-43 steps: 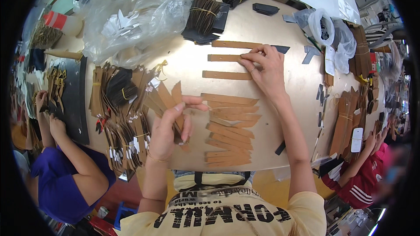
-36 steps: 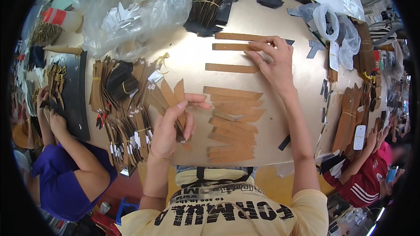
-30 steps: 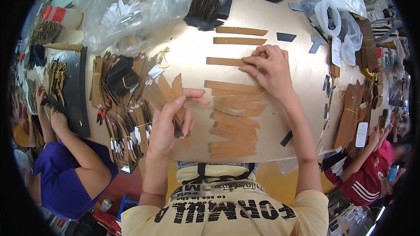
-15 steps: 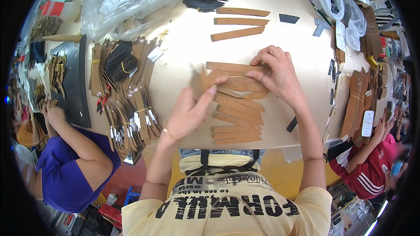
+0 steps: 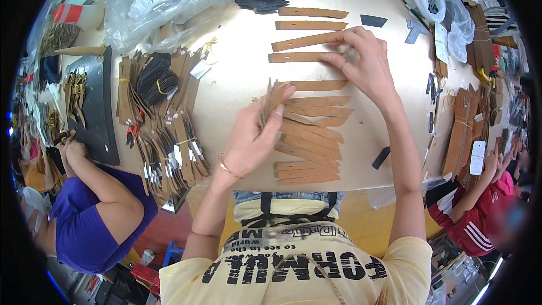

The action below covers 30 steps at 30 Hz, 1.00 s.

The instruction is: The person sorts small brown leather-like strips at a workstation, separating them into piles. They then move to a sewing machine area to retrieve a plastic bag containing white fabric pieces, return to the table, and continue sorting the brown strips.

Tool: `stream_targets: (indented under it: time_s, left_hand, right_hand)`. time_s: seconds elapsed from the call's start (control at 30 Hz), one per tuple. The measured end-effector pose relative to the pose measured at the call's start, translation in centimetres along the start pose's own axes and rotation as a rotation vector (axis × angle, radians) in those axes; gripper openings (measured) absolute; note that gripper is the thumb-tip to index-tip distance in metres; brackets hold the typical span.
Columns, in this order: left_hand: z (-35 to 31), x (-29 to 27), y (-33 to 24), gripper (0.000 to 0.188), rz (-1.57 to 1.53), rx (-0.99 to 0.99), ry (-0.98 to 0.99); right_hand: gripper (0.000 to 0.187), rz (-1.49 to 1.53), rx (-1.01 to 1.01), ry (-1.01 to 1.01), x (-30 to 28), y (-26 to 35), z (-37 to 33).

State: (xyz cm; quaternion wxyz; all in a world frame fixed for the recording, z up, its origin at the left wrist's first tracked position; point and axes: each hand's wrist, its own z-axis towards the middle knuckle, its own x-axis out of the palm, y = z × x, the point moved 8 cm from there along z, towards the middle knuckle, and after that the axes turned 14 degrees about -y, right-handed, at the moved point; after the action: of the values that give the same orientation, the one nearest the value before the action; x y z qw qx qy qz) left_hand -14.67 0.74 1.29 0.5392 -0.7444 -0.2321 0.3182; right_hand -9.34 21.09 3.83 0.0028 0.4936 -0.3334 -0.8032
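My left hand is closed round a small bunch of brown leather-like strips, which stand up tilted between thumb and fingers. Farther off, my right hand pinches the right end of a flat brown strip; this strip has a small slot near its left end. Three similar strips lie beyond it, and the fingers of my right hand are by the end of the nearest of these. Under and beside my left hand, more brown strips lie in a loose, overlapping column running toward me.
Bundles of brown strips with white tags lie left, beside a dark bundle. Clear plastic bags cover the far left. Dark pieces and tied brown strips lie right. Co-workers sit on both sides, one in a purple top.
My right hand has moved away from me, and a brown strip now lies at its fingertips below the three far strips. My left hand stays near the column, still holding its bunch.
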Motion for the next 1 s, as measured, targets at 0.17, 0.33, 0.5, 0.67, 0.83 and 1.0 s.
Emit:
stream_targets:
  time_s: [0.17, 0.33, 0.5, 0.67, 0.83, 1.0]
  left_hand:
    - [-0.2, -2.9, 0.3, 0.039, -0.198, -0.133, -0.094]
    - [-0.6, -3.8, 0.1, 0.045, -0.336, -0.194, -0.134]
    - [-1.2, -3.7, 0.2, 0.045, -0.298, -0.232, -0.136]
    - [-1.8, -1.1, 0.0, 0.041, -0.159, -0.250, 0.110]
    - [-1.9, -0.6, -1.0, 0.036, -0.261, -0.234, 0.098]
    - [-2.7, -2.3, -1.0, 0.040, -0.277, -0.239, 0.041]
  right_hand:
    - [0.022, 0.043, -0.167, 0.096, 0.2, 2.3, -4.3]
    - [0.020, 0.024, -0.151, -0.055, 0.9, 1.4, -3.5]
    - [0.020, 0.015, -0.188, 0.002, -0.1, 1.6, -4.0]
    - [0.019, -0.007, -0.169, 0.075, -0.2, 1.8, -6.4]
    - [0.020, -0.014, -0.233, -0.117, 0.5, 1.4, -5.2]
    - [0.020, -0.017, -0.242, -0.132, 0.1, 1.6, -4.4]
